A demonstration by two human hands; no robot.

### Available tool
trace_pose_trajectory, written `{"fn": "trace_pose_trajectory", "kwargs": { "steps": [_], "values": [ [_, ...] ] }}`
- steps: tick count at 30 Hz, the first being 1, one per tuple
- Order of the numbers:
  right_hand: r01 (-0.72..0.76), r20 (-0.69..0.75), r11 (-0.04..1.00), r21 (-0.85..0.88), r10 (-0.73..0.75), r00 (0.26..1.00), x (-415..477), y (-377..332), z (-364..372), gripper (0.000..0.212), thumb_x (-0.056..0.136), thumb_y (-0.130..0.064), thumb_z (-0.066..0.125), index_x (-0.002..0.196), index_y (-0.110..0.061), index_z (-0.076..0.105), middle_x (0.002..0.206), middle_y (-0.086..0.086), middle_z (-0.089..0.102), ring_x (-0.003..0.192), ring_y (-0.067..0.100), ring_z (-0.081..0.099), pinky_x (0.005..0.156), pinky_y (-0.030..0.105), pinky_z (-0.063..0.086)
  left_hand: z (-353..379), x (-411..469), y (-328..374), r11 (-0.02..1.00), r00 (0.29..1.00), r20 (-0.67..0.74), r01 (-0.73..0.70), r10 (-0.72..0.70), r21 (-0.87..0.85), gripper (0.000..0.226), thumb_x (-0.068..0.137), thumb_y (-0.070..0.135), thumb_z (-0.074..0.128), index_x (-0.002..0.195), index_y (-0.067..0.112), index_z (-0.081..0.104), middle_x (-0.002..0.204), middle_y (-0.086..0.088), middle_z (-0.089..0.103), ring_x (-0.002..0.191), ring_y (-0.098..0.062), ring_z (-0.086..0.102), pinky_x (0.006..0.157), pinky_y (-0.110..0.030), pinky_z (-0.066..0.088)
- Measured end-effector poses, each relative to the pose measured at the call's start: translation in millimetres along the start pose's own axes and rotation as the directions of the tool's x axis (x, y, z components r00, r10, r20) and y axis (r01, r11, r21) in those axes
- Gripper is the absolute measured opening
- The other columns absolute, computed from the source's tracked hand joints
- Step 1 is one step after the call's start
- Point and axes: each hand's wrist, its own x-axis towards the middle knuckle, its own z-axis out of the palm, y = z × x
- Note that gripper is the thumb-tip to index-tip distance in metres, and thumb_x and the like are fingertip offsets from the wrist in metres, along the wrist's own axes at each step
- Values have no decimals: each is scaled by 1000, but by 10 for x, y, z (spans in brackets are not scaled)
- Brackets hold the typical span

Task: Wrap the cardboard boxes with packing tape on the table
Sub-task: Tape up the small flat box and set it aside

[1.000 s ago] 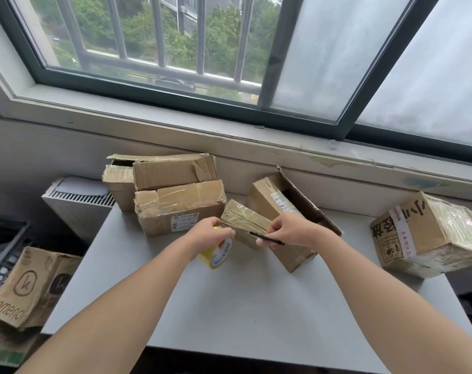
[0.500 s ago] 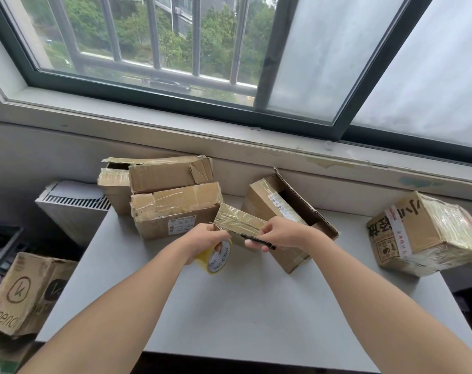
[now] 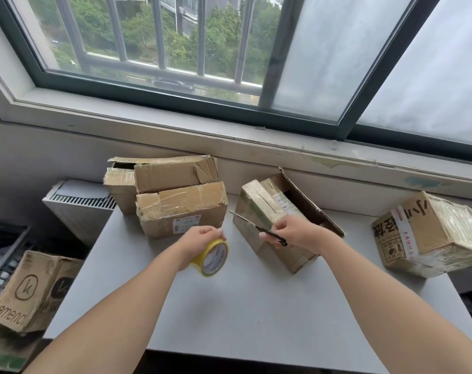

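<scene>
My left hand (image 3: 199, 240) grips a yellow roll of packing tape (image 3: 212, 256) just above the grey table (image 3: 256, 306). To its right, my right hand (image 3: 294, 232) holds black-handled scissors (image 3: 267, 233), the blades pointing up and left. The hand sits against a tape-covered cardboard box (image 3: 259, 203) with a raised open flap (image 3: 310, 203) in the middle of the table. Stacked taped boxes (image 3: 181, 209) stand at the back left. Another taped box (image 3: 429, 233) with black characters lies at the right edge.
A window sill (image 3: 256, 147) and wall run behind the table. Left of the table are a white slatted unit (image 3: 78, 203), a black crate (image 3: 2, 244) and a printed cardboard box (image 3: 27, 290) on the floor.
My hands have drawn apart. The tape roll has come down and toward me, away from the middle box. The scissors have moved right, their blades now showing to the upper left.
</scene>
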Motion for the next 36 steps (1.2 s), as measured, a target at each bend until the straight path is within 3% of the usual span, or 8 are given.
{"fn": "trace_pose_trajectory", "kwargs": {
  "steps": [10,16,19,23,26,30,32,36],
  "values": [
    [-36,166,980,-198,69,984,-209,419,173,36,84,-52,78,77,-18,73,73,-10,73,63,6,55,66,19,46,97,12,-19,995,999,39,-19,15,102,30,100,46,59,86,30,80,92,1,76,92,-24,69,81,-37,54],
    [-190,-65,874,-447,179,982,18,769,611,41,92,-43,68,78,-5,72,82,9,74,68,18,56,63,30,43,110,6,31,988,999,42,-4,-2,153,28,100,45,59,87,32,80,100,-1,75,101,-28,68,87,-42,56],
    [-190,-69,878,-439,178,982,104,785,720,36,98,-32,60,69,-11,51,79,10,62,75,27,53,65,33,39,115,9,169,987,999,45,-38,31,158,27,100,43,59,88,31,80,96,1,74,90,-23,67,80,-35,52],
    [-143,-117,920,-364,107,987,71,607,648,25,97,-15,46,78,-10,61,88,17,73,83,27,64,80,38,54,109,13,316,983,996,31,-85,81,165,27,100,42,59,89,31,80,93,2,73,82,-19,64,78,-35,52],
    [-2,-149,960,-279,-41,988,-43,253,499,29,101,-31,57,79,-17,69,75,0,75,74,12,71,78,34,59,98,16,370,982,994,-10,-107,110,157,27,100,40,60,87,30,80,94,2,73,85,-21,65,80,-35,52],
    [240,-600,938,-249,-344,723,-38,-296,289,34,99,-33,62,74,-11,67,64,0,64,63,21,58,63,35,45,79,32,450,983,983,-113,-131,146,132,27,100,38,61,84,29,80,103,-1,74,101,-28,66,85,-36,52],
    [253,-688,913,-320,-408,600,61,-485,180,22,101,-27,58,93,-13,72,81,1,71,77,24,63,70,36,46,60,26,467,984,981,-133,-125,142,128,27,100,38,60,83,30,80,105,1,73,100,-25,65,83,-35,51],
    [83,-618,927,-366,-309,723,410,-627,98,38,109,-29,40,139,-13,56,139,6,61,125,29,56,98,40,44,14,-12,442,988,980,-149,-118,133,104,26,100,38,61,84,31,80,105,5,74,102,-23,66,86,-36,52]
  ]
}}
